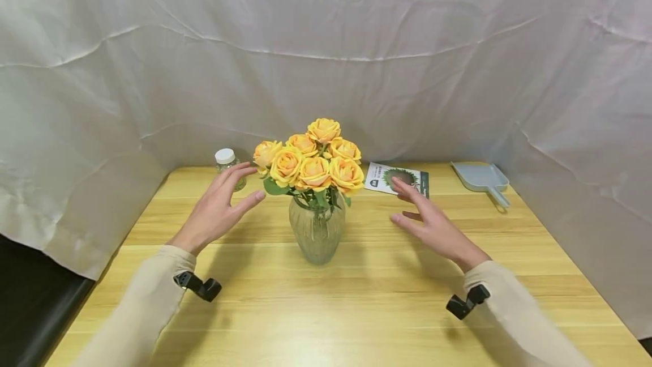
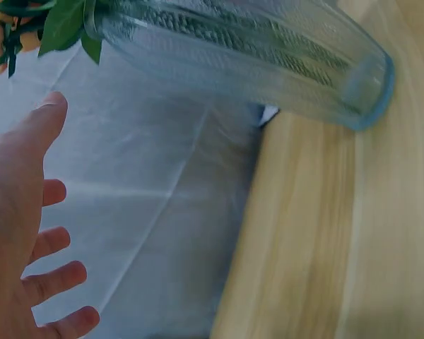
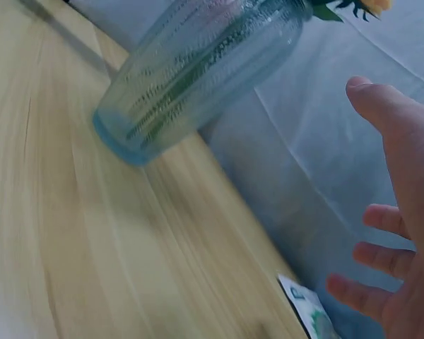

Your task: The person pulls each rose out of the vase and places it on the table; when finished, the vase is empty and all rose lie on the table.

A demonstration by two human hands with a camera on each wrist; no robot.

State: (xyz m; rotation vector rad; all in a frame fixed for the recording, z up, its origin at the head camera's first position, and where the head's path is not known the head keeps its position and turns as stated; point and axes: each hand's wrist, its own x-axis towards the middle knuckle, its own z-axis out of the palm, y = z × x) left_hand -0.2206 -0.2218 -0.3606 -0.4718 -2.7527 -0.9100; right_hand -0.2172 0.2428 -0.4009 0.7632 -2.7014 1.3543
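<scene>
A ribbed clear glass vase (image 1: 318,231) stands upright in the middle of the wooden table, holding several yellow roses (image 1: 313,173) with green leaves. To its left hovers my left hand (image 1: 218,208), fingers extended and thumb apart, near the blooms but with a gap to the glass in the left wrist view. My right hand (image 1: 434,226) is held up on the other side, farther from the vase, its fingers loosely spread and holding nothing. In the right wrist view the vase (image 3: 198,78) is clear of that hand's thumb and fingers.
Behind my left hand stands a small jar (image 1: 225,157) with a white lid. A printed packet or card (image 1: 377,176) with a spiky green picture lies at the back, right of the roses. A grey-blue dustpan (image 1: 479,176) rests at the back right. Pale fabric surrounds the table.
</scene>
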